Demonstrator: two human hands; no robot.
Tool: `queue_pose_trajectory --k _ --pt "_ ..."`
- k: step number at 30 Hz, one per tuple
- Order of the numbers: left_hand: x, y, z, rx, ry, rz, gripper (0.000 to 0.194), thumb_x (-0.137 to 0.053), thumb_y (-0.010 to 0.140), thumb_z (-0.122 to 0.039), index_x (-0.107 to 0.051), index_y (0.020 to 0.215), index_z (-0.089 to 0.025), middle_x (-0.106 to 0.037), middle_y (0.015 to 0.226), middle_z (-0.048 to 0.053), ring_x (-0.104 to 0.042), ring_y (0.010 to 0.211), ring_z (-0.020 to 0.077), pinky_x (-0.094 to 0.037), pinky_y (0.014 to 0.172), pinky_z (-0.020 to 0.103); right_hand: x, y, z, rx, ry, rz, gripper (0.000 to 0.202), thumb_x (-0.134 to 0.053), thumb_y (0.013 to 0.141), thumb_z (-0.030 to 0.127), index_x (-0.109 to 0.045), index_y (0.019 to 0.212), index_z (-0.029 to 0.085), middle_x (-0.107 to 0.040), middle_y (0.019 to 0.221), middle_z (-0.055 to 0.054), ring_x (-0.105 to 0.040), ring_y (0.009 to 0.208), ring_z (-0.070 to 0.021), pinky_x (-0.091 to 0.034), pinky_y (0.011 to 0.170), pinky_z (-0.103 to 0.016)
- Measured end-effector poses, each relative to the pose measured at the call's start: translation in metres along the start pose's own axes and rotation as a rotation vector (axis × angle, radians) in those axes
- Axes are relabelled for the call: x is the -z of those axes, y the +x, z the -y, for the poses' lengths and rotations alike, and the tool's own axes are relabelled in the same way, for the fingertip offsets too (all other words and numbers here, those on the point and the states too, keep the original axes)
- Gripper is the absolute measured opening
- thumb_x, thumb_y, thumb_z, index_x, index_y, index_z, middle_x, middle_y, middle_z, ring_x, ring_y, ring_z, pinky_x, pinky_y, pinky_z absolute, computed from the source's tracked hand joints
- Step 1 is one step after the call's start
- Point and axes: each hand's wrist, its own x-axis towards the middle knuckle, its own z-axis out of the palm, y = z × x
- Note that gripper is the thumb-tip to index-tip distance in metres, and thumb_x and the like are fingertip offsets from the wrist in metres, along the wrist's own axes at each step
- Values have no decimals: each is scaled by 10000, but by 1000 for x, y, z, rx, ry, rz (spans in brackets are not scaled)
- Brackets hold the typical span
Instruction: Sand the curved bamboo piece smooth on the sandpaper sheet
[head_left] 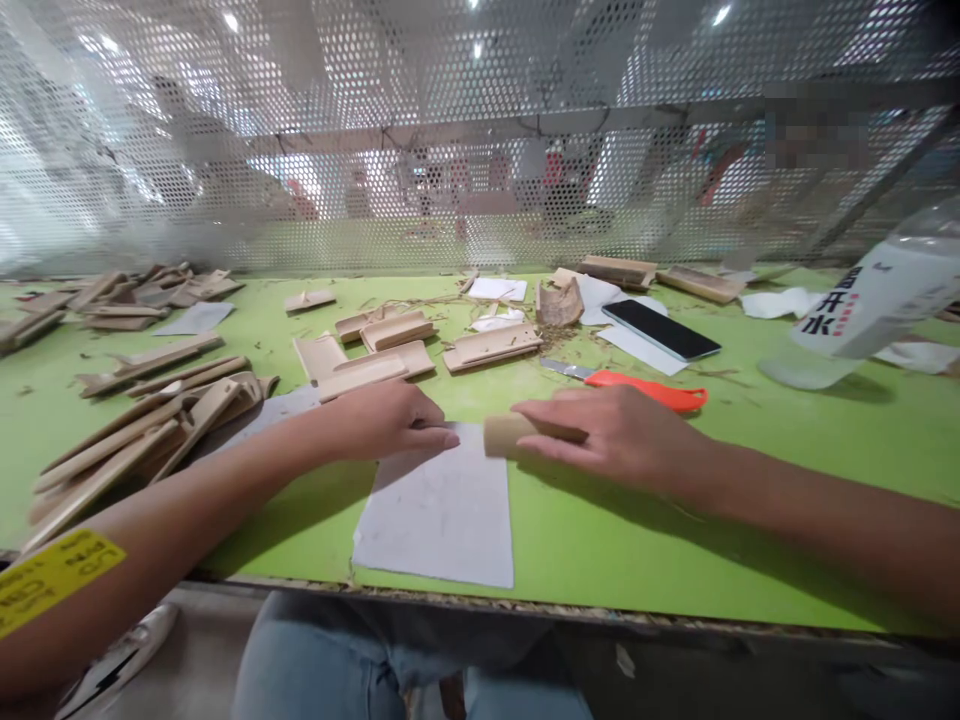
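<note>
tan piece (pixel 504 437) in right hand (pixel 619 438), grip wrapped round it; left hand (pixel 386 420) curled narrow.

So there's this lime green table (pixel 660 570) with a rough, chipped-up front edge (pixel 675 618), and a holey see-through screen (pixel 450 90) runs right across the back of it. A bar (pixel 480 132) goes sideways along the screen, kinda pale. A few bright white lights (pixel 231 21) shine near the top. Past the holes it's mostly blurry, some reddish patches (pixel 555 170). Floor (pixel 206 640) looks greyish.
</note>
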Motion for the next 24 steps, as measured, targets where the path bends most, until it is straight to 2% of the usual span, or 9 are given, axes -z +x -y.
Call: queue_pose_trajectory --k 3,8,13,17,22,24 --pt "1 0 0 6 9 24 526 -480 975 -595 -545 650 -187 -493 572 -20 -394 524 114 -204 530 301 1 0 7 50 33 51 380 -529 1053 453 -736 1244 197 -770 848 -46 -684 694 -191 -436 613 -301" --pt "1 0 1 18 37 13 543 -477 980 -597 -465 620 -191 -422 544 -35 -351 507 102 -206 535 310 0 0 2 9 -53 -28 394 -478 1070 473 -747 1188 210 -792 944 -69 -688 741 -204 -440 646 -311" --pt "1 0 1 -4 27 30 527 -476 979 -594 -526 645 -189 -458 549 -31 -361 503 104 -198 519 306 -1 1 3 21 40 37 388 -515 1058 468 -737 1224 198 -783 892 -55 -683 711 -191 -451 634 -301" --pt "1 -1 0 16 18 -8 537 -481 974 -592 -476 618 -191 -431 544 -32 -348 504 104 -203 525 306 -3 2 1 1 -23 -14 405 -504 1058 488 -744 1214 200 -790 929 -69 -692 742 -206 -452 655 -310" --pt "2 -2 -3 23 -6 19 524 -489 964 -599 -533 642 -189 -476 553 -26 -380 509 111 -195 524 300 0 -1 8 112 -39 -9 386 -524 1063 440 -732 1248 172 -745 830 -45 -648 662 -166 -388 583 -288" --pt "3 -2 -4 16 -5 13 530 -486 965 -601 -531 637 -187 -473 553 -28 -376 508 110 -194 522 296 1 -3 9 145 -88 -45 372 -534 1061 430 -740 1222 167 -713 777 -31 -599 606 -145 -338 544 -289"
